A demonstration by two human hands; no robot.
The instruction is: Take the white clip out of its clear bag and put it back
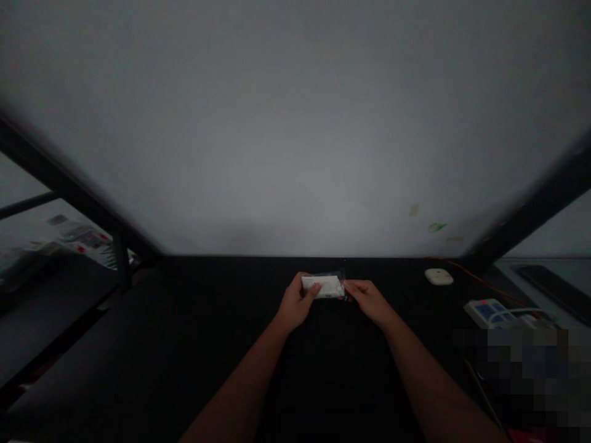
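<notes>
Between my two hands, over the black table point(207, 344), is a small white packet point(329, 287) that seems wrapped in clear plastic. My left hand point(295, 303) grips its left end, with the thumb lying across the front. At the right end, my right hand point(369, 299) pinches the clear plastic edge between thumb and fingers. The dim light hides what the packet contains.
A white rounded case point(438, 277) lies right of my hands. Beyond it are a power strip point(492, 312) with a white cable and an orange wire point(484, 284). A pale wall point(295, 135) rises behind. Plastic bags point(87, 240) sit far left, past a dark metal frame point(120, 258).
</notes>
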